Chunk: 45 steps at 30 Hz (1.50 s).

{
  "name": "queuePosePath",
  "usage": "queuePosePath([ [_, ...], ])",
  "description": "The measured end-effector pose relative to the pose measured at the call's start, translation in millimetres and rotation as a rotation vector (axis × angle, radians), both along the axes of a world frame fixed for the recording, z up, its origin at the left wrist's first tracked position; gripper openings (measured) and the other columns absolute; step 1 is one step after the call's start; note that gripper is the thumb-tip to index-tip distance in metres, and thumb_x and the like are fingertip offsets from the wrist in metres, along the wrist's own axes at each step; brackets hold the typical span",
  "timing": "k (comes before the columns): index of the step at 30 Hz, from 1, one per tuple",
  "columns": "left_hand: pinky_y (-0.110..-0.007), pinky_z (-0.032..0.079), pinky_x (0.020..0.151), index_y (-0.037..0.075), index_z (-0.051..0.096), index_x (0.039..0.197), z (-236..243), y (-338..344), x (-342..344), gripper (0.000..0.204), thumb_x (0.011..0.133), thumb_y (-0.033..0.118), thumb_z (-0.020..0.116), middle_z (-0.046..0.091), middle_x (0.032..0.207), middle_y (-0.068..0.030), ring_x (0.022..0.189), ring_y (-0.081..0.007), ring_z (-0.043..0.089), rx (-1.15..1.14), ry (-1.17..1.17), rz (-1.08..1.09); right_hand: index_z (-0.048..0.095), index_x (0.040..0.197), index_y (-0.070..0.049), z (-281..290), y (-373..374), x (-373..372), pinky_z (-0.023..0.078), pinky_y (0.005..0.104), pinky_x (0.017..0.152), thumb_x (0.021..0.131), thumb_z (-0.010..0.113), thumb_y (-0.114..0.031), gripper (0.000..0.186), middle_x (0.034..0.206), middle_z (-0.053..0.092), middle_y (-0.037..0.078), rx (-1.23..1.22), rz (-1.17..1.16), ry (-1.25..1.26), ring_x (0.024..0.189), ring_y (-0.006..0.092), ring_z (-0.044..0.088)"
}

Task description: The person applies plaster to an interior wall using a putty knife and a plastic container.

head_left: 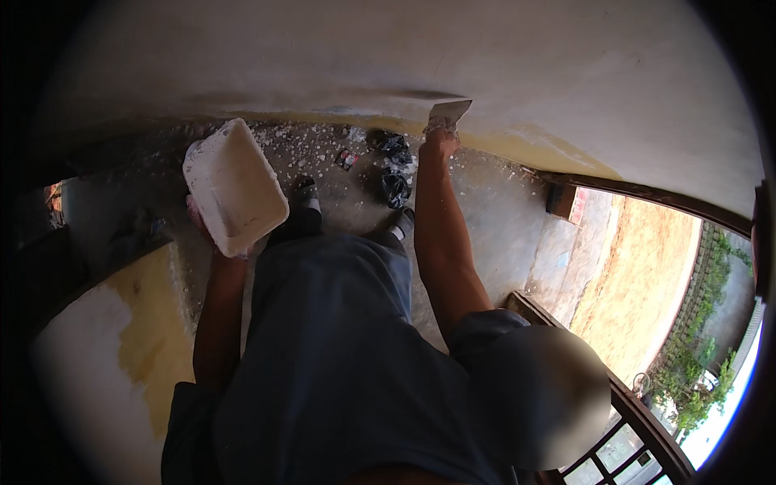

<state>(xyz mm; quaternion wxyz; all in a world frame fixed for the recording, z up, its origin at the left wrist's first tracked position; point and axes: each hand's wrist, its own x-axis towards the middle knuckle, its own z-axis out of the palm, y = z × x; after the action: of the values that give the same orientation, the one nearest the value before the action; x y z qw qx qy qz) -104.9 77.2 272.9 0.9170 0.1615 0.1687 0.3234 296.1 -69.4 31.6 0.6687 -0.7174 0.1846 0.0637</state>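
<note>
My left hand (pixel 199 222) grips a white rectangular plastic tub (pixel 241 187) from beneath and along its side. The tub is tilted, and pale plaster coats its inside and rim. At the foot of the wall (pixel 323 61), my right hand (pixel 441 139) is closed around a wide-bladed putty knife (pixel 452 110). The knife's blade lies against or very near the wall; I cannot tell whether it touches. Whitish residue covers my right fingers and the knife's handle. Grey-white coating covers most of the wall, with a yellow strip low down.
White crumbs, a small packet (pixel 347 159) and black plastic bags (pixel 395 184) lie on the grey floor (pixel 501 218) around my feet. At the right is a doorway onto bright ground, with a paned door (pixel 618 453). A partly yellow wall (pixel 145 323) stands at the left.
</note>
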Motion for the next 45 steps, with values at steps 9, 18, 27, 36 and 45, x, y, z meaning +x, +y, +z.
queuePosePath([
  [9,-0.074,0.034,0.1,0.014,0.02,0.153,-1.1,-6.9,-10.7,0.099,0.08,0.071,0.055,0.033,0.15,-0.0202,0.134,-0.0488,0.034,0.008,-0.039,0.036,0.063,0.112,-0.001,148.2,73.9,-73.8,0.057,0.0402,0.073,0.088,0.063,-0.007,0.025,0.1,0.065,0.011,0.556,-0.048,0.207,0.086,0.023,0.065],
  [18,-0.057,0.039,0.105,0.015,0.03,0.15,13.5,-13.5,38.6,0.086,0.085,0.071,0.044,0.04,0.148,-0.0123,0.131,-0.0373,0.045,0.119,-0.2,-0.045,0.057,0.114,-0.001,261.2,51.1,-75.8,0.058,0.0445,0.08,0.087,0.064,-0.003,0.029,0.095,0.061,0.01,0.883,0.056,0.18,0.084,0.0227,0.062],
  [27,-0.061,0.038,0.104,0.016,0.03,0.15,-12.1,2.9,46.0,0.086,0.084,0.068,0.048,0.041,0.147,-0.0148,0.132,-0.0405,0.043,-0.069,-0.017,-0.12,0.059,0.105,0.003,378.9,20.2,-74.8,0.055,0.0485,0.089,0.09,0.061,-0.006,0.018,0.1,0.062,0.014,1.03,0.204,-0.097,0.095,0.0286,0.062],
  [36,-0.063,0.043,0.098,0.014,0.034,0.148,-14.2,-10.3,52.2,0.081,0.086,0.064,0.048,0.047,0.142,-0.0158,0.125,-0.0414,0.05,-0.101,-0.173,-0.15,0.061,0.106,-0.001,263.7,-62.4,-131.3,0.056,0.043,0.074,0.087,0.065,-0.007,0.02,0.096,0.063,0.009,0.621,0.233,0.203,0.086,0.0241,0.063],
  [45,-0.054,0.047,0.1,0.016,0.04,0.145,11.5,-15.1,88.1,0.066,0.091,0.055,0.044,0.05,0.141,-0.0107,0.124,-0.0333,0.054,-0.04,-0.179,-0.125,0.071,0.113,-0.01,362.6,-40.5,-37.1,0.042,0.0397,0.081,0.081,0.067,0.001,0.034,0.098,0.055,0.008,-0.735,-0.084,-1.537,0.09,0.027,0.054],
])
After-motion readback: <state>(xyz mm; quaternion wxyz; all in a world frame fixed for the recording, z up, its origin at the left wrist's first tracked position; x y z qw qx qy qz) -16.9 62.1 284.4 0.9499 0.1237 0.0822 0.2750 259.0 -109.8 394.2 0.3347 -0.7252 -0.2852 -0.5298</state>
